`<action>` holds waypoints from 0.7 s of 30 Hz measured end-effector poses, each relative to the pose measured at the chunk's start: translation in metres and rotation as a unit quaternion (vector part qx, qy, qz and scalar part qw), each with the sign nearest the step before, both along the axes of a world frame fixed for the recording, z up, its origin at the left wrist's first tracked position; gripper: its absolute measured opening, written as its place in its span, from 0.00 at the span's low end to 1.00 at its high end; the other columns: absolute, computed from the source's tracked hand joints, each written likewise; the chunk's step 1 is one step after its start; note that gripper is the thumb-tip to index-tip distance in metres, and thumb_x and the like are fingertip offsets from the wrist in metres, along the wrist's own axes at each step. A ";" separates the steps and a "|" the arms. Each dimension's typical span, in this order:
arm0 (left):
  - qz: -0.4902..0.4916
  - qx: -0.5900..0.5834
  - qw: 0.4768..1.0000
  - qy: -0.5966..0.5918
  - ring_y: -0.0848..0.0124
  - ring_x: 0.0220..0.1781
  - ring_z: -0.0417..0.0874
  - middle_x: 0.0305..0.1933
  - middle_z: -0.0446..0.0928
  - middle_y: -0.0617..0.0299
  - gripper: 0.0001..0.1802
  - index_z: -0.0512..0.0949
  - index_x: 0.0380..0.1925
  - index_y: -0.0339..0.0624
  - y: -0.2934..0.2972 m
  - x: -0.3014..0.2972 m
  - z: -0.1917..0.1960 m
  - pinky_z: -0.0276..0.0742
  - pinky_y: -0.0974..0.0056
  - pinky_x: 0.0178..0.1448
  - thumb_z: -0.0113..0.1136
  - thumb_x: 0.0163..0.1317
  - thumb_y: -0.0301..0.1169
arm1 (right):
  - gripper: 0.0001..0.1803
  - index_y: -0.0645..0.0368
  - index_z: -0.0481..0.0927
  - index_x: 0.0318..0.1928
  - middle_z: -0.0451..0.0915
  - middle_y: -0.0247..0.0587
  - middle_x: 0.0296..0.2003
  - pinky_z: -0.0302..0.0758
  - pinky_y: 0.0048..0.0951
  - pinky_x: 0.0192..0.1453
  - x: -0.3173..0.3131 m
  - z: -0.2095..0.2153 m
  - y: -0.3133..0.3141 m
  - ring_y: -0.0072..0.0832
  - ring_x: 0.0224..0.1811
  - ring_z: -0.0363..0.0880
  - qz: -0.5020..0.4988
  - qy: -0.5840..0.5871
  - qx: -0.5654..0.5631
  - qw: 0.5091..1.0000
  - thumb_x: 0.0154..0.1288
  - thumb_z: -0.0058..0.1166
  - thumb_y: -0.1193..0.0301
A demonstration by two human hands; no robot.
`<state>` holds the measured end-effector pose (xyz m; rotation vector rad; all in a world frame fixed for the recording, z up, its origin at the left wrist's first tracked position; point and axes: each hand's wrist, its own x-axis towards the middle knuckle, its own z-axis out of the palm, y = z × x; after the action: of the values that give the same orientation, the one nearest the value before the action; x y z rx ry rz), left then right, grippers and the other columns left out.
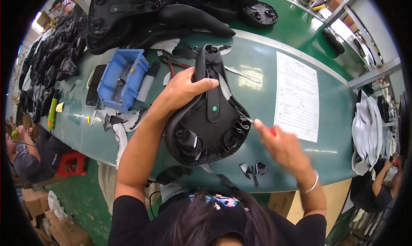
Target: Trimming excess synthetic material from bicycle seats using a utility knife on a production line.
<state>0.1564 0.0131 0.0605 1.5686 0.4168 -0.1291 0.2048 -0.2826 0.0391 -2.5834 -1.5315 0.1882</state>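
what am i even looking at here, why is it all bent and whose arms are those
This is one picture from a wide fisheye camera worn on a person's head, looking down, so straight edges curve. The two bare arms are that person's own. The left hand grips the narrow nose of a black bicycle saddle lying underside up on a green workbench. The right hand, blurred, holds a small red-handled tool at the saddle's rim. Around it lie a blue plastic bin, a printed paper sheet, red-handled pliers, black offcuts and a pile of more saddles. Other workers sit at both sides.
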 end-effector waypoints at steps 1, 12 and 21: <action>0.017 0.007 1.000 0.003 0.76 0.31 0.76 0.32 0.75 0.62 0.23 0.74 0.41 0.32 0.001 -0.003 -0.004 0.74 0.70 0.38 0.63 0.54 0.41 | 0.37 0.41 0.58 0.69 0.70 0.44 0.26 0.69 0.41 0.22 -0.017 -0.018 -0.009 0.41 0.19 0.72 -0.033 0.010 0.006 0.999 0.60 0.57 0.73; 0.245 -0.055 0.967 -0.054 0.74 0.38 0.74 0.40 0.74 0.59 0.28 0.71 0.48 0.30 -0.015 -0.073 -0.033 0.73 0.69 0.43 0.62 0.56 0.42 | 0.33 0.58 0.58 0.67 0.74 0.59 0.54 0.76 0.37 0.53 -0.098 -0.037 -0.003 0.49 0.52 0.78 -0.211 0.252 0.278 0.903 0.63 0.55 0.74; 0.388 0.265 0.879 -0.085 0.59 0.55 0.69 0.55 0.65 0.49 0.30 0.63 0.57 0.32 -0.023 -0.129 -0.096 0.66 0.58 0.58 0.62 0.56 0.30 | 0.30 0.61 0.62 0.62 0.74 0.42 0.44 0.76 0.21 0.34 -0.004 -0.035 0.031 0.23 0.36 0.78 -0.269 0.361 0.457 0.767 0.59 0.55 0.76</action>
<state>0.0271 -0.0101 -0.0356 1.8011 0.9667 0.8008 0.2010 -0.2517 0.0044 -1.6885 -0.3731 0.2437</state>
